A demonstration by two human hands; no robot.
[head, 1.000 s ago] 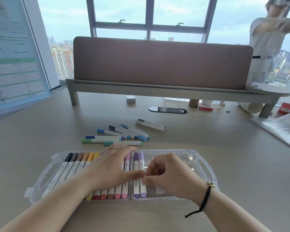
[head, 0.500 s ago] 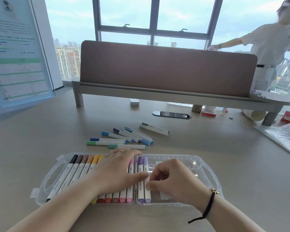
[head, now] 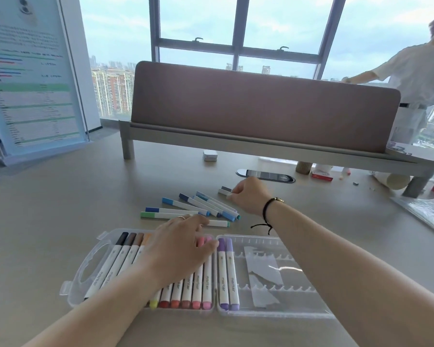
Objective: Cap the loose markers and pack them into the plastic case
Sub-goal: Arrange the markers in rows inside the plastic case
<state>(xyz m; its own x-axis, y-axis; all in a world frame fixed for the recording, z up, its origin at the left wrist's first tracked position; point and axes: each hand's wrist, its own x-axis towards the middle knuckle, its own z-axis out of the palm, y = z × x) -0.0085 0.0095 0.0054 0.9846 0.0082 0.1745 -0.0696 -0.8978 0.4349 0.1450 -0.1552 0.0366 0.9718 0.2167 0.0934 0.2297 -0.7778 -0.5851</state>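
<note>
A clear plastic case (head: pixel 273 240) lies open on the table in front of me. Its left half holds a row of capped markers (head: pixel 125 256) from black to pink; its right half holds two purple markers (head: pixel 227 271) and bare slots. My left hand (head: pixel 178 249) rests flat on the left row. Beyond the case lie several loose blue and green markers (head: pixel 193 205). My right hand (head: pixel 251 195) has reached past them, its fingers curled round the end of two grey markers (head: pixel 224 190).
A raised shelf with a brown divider panel (head: pixel 261 106) crosses the back of the table. A black cable port (head: pixel 266 175) and a small white box (head: pixel 209 155) sit under it. Clear plastic wrap (head: pixel 426 211) lies at right. A person (head: pixel 411 86) stands behind.
My right hand has left the case and moved forward over the loose pile to the grey markers. My left hand has stayed on the row in the case.
</note>
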